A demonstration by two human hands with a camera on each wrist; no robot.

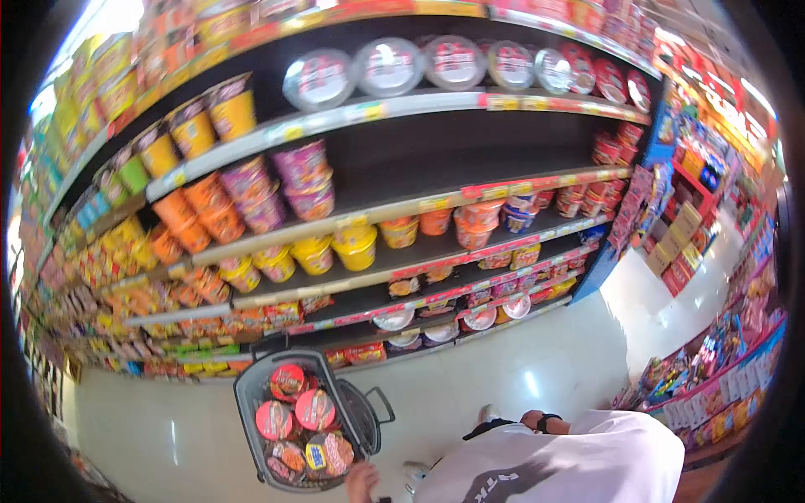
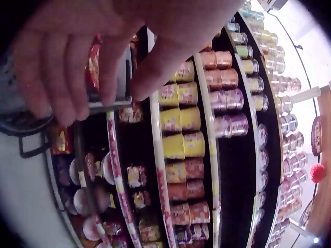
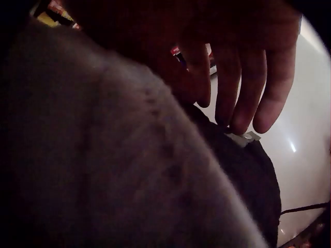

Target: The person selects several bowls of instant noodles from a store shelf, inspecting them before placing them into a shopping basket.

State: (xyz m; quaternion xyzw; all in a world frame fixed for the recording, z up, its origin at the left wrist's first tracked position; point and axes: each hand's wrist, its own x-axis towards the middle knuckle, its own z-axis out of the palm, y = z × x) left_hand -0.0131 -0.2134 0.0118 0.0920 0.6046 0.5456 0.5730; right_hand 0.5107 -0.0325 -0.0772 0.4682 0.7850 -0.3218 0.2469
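Head view: a grey shopping basket (image 1: pixel 248 423) stands on the pale, shiny floor (image 1: pixel 151 419), just in front of the supermarket shelves (image 1: pixel 394 210). Three red-lidded instant-noodle tubs (image 1: pixel 315 410) lie in it, lids up, with more round packs (image 1: pixel 339 453) at its near end, one bearing a yellow-and-blue label. A dark loop handle (image 1: pixel 385 404) juts out at the basket's right side. The left hand (image 1: pixel 362 482) is just beside the near right corner; whether it touches the rim cannot be told. The right hand (image 1: pixel 532 419), with a dark wristband (image 1: pixel 547 422), is beside the white shirt (image 1: pixel 587 461). Purple cups (image 1: pixel 307 178), yellow tubs (image 1: pixel 354 247) and silver-lidded bowls (image 1: pixel 391 67) fill parts of the shelves.

Left wrist view: the left hand's fingers hang loosely extended and slightly apart, with nothing in their grip, in front of part of the basket. Tilted shelves of cups run behind.

Right wrist view: the right hand's fingers hang relaxed and nearly straight, holding nothing, above dark cloth (image 3: pixel 248 175). Blurred pale fabric (image 3: pixel 114 144) fills the left side.
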